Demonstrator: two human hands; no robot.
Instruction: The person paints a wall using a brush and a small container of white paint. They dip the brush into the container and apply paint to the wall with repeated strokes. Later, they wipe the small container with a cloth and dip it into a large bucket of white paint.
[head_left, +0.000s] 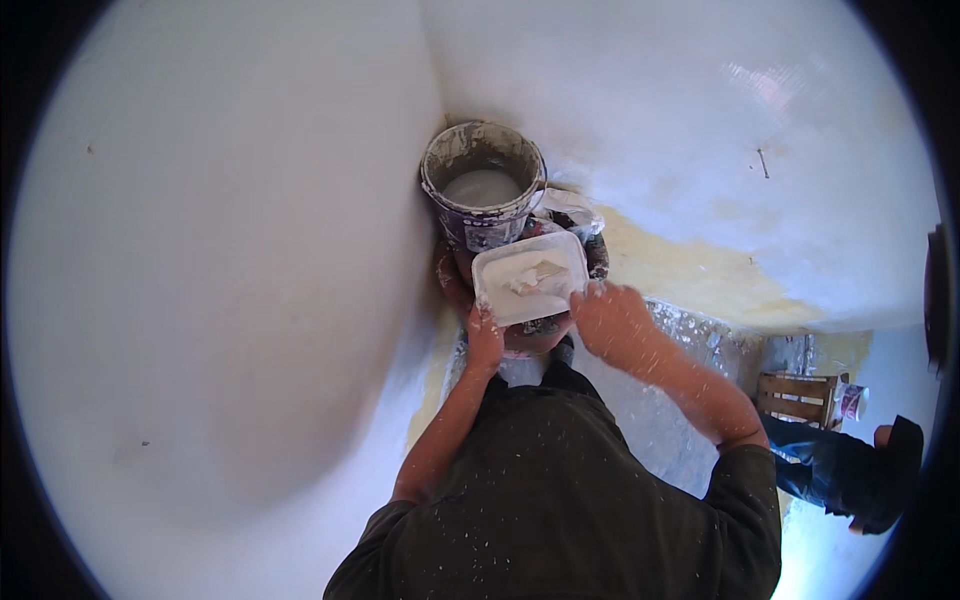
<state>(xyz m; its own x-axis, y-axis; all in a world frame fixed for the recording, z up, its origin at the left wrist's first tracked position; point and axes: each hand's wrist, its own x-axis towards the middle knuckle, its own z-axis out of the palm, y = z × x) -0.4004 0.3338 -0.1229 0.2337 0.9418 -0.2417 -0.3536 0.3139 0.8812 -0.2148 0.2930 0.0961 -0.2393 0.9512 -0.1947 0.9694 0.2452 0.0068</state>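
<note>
My left hand (486, 337) grips the lower left corner of a white plastic tub (491, 259), which is tilted and has pale paste or plaster spread inside. At the tub's right side is my right hand (611, 319), closed, with its fingers by the rim; whether it holds the rim or a small tool cannot be told. Just beyond the tub stands a smeared bucket (480, 229) with a wire handle, partly filled with a greyish-white mixture.
Whitish walls (225, 225) meet in the corner behind the bucket. A crumpled plastic bag (574, 206) lies right of the bucket. Farther right are a wooden crate (795, 388), a white pail (855, 403) and another person (825, 469) in dark clothes.
</note>
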